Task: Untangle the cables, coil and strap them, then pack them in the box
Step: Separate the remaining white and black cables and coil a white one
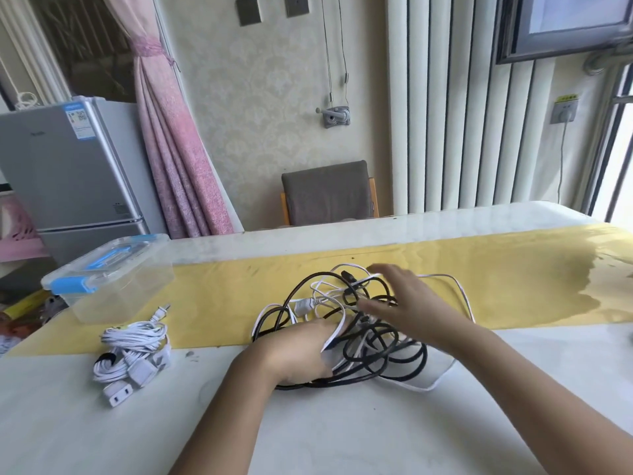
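- A head-worn camera looks down at a white counter [342,433] where a person is sorting cables with two bare hands.
- One cable looks finished: a white bundle [133,351] lies coiled on the counter to the left, with a dark strap [102,359] around one end and its plugs sticking out.
- The remaining cables are not yet sorted. A loose tangle [373,341] of black and white cables sits in the middle, partly on a yellow runner [496,286] that crosses the counter.
- The left hand [301,347] rests at the near left edge of the tangle with its fingers in among the strands. I cannot tell whether they close on one.
- The right hand [411,310] is over the far right side of the tangle, fingers spread and blurred, gripping nothing.
- The box [113,279] is clear plastic with blue latches. It stands at the far left edge of the counter, just behind the white bundle, with its lid on and nothing visible inside.
- Judged from this, the work is early: separating, coiling and strapping the remaining cables, opening the box and packing all remain.
- The crossed black and white loops are the main obstacle.
- Beyond the counter are a grey chair [329,193], a small fridge [68,166] and a pink curtain [171,149].
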A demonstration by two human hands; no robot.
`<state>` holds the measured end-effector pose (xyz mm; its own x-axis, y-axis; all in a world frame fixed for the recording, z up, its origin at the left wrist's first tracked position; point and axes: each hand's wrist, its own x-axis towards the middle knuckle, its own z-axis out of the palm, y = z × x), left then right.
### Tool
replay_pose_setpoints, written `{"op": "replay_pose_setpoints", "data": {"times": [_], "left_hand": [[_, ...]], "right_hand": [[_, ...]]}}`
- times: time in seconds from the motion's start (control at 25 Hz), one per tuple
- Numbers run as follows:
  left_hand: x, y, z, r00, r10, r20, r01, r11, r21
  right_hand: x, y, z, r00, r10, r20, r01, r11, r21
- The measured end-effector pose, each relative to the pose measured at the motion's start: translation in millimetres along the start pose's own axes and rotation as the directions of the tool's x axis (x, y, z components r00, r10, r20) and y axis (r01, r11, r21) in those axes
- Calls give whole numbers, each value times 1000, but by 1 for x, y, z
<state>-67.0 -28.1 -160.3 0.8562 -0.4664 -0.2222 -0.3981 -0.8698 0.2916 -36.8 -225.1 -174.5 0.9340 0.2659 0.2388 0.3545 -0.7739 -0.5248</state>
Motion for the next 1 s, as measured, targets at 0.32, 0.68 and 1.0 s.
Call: {"op": "replay_pose_setpoints", "data": {"times": [0.32, 0.68, 1.0], "left_hand": [[18, -22, 5, 927, -211, -311, 183, 976, -118], [22, -32, -4, 964, -195, -181, 64, 831, -553], [9, -17, -20, 971, -116, -211, -196, 122, -973]], "right_hand": [[-3, 1, 15, 979, -178, -99, 170, 982, -80], [-4, -13, 12, 891, -356, -282, 344, 934, -93], [-19, -43, 33, 959, -279, 39, 269, 947, 175]]}}
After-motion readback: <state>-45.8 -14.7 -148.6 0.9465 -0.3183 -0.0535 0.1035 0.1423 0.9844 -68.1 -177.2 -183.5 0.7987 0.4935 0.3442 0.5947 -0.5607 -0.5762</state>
